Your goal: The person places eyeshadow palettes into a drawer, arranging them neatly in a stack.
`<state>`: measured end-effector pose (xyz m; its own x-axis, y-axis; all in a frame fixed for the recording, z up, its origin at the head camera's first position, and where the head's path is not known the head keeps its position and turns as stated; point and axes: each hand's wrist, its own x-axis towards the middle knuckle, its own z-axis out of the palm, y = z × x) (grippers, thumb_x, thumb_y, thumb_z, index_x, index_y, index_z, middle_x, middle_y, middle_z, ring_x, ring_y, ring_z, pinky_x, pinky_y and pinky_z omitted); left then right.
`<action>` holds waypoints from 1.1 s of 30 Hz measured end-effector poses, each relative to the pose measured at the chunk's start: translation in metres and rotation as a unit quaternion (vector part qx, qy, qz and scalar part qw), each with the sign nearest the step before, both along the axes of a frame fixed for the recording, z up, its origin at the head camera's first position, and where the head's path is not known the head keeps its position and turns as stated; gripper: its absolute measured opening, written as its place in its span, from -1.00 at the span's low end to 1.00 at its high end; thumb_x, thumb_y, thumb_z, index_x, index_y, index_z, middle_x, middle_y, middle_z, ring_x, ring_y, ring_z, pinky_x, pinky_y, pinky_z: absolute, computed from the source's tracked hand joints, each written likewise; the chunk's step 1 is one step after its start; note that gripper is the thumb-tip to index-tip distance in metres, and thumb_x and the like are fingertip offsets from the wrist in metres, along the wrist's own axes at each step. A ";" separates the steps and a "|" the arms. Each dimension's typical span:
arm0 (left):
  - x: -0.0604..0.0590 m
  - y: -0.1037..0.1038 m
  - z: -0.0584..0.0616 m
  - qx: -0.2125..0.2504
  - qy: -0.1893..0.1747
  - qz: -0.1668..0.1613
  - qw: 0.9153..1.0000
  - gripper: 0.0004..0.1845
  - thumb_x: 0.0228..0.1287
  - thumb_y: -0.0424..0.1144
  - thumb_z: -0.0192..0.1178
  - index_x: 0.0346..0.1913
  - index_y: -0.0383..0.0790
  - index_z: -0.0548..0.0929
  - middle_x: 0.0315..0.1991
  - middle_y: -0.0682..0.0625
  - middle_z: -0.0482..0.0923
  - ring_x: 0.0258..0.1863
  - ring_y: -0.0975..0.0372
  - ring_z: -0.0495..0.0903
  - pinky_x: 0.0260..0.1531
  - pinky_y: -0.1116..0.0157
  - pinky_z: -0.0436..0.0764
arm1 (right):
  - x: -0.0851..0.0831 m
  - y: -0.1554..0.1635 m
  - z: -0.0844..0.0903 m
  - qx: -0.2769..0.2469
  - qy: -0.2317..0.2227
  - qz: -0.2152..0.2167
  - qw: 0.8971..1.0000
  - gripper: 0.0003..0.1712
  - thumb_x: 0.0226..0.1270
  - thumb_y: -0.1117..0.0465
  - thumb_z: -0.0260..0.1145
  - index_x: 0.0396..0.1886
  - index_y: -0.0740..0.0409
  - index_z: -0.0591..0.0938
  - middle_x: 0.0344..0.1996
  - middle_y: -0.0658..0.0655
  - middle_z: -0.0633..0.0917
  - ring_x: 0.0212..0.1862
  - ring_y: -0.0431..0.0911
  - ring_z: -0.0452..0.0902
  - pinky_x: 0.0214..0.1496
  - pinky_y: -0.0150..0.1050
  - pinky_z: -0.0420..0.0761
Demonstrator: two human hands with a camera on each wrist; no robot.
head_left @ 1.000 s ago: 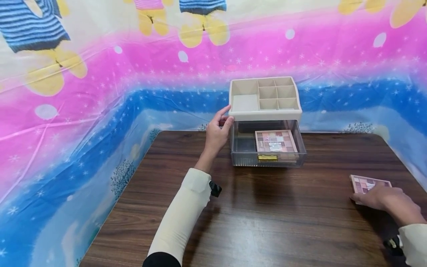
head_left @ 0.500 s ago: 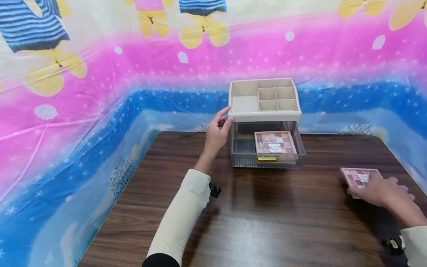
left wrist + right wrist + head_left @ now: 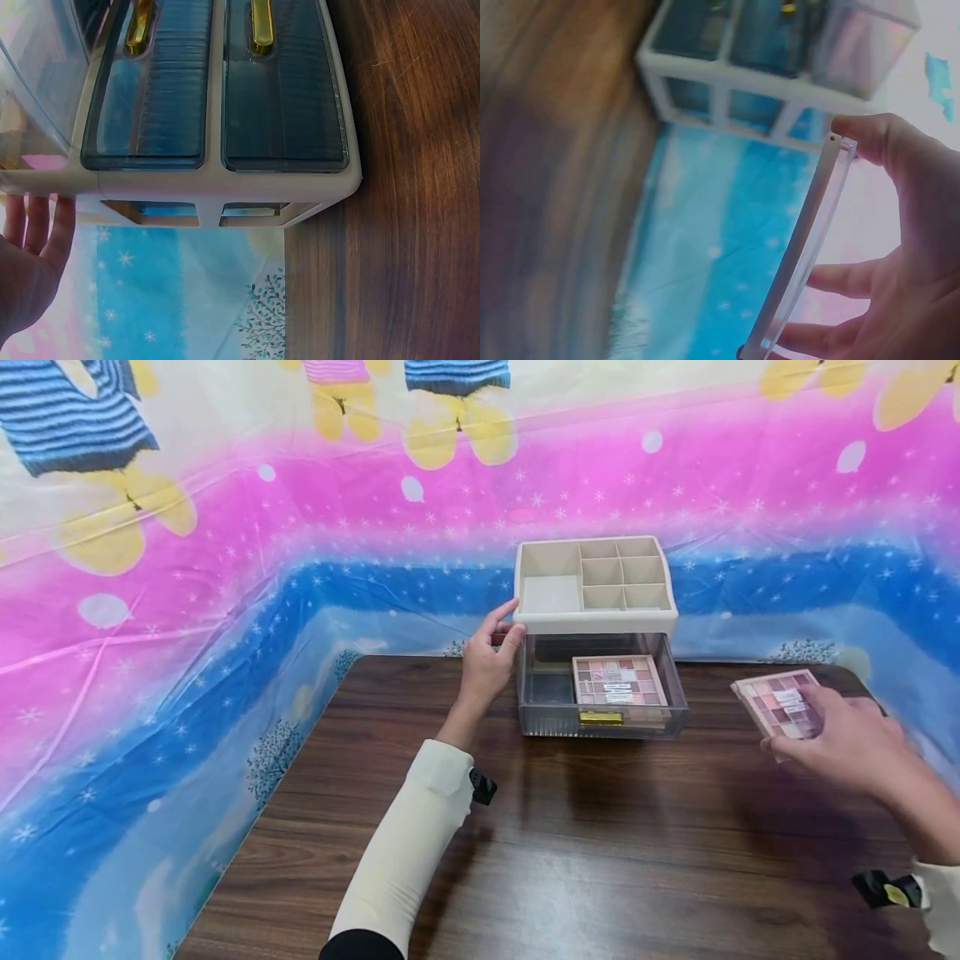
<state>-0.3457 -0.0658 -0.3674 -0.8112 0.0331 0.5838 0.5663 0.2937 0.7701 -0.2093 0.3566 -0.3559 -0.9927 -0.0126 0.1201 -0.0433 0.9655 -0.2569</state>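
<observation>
Our right grip pinches a pink palette by its edges; our left grip, fingers straight, steadies the organizer just beside it.

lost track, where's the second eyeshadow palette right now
In the head view, the second eyeshadow palette is at right, lifted above the table in the right hand.

Each of the 2 eyeshadow palettes carries a white strip of lettering on its lid: the palette in the open drawer and the palette held in the right hand. On both the print is too small and blurred to read. No other text, brand, number or sign is readable.
</observation>
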 end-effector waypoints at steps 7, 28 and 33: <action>0.000 -0.003 -0.002 -0.004 0.003 0.004 1.000 -0.53 0.52 -0.13 0.18 0.41 -0.07 0.52 -0.10 -0.21 0.71 -0.12 0.05 0.70 -0.20 0.27 0.66 | 0.001 -0.029 0.041 -0.039 0.045 0.056 0.997 0.22 0.14 -0.16 0.53 0.61 0.26 0.11 0.28 0.71 0.31 0.14 0.52 0.26 -0.15 0.41 0.40; 0.001 0.001 -0.001 -0.005 0.004 0.001 1.000 -0.55 0.51 -0.13 0.19 0.39 -0.04 0.54 -0.09 -0.21 0.73 -0.13 0.06 0.72 -0.18 0.22 0.70 | -0.038 -0.130 0.081 -0.023 -0.016 0.337 0.941 -0.12 0.01 0.22 0.44 0.45 -0.01 0.48 0.48 0.30 0.35 0.34 0.25 0.30 0.16 0.23 0.41; 0.001 -0.001 0.000 -0.003 0.006 0.007 1.000 -0.55 0.51 -0.13 0.19 0.39 -0.04 0.55 -0.10 -0.21 0.74 -0.14 0.06 0.72 -0.21 0.25 0.69 | -0.041 -0.131 0.079 -0.042 -0.032 0.360 0.931 -0.34 0.25 0.29 0.35 0.40 0.10 0.52 0.46 0.32 0.39 0.48 0.31 0.22 0.33 0.36 0.35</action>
<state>-0.3443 -0.0670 -0.3677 -0.8045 0.0257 0.5933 0.5714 0.3060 0.7615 -0.2501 0.2260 -0.2766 -0.7354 -0.6714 0.0914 -0.6539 0.6678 -0.3556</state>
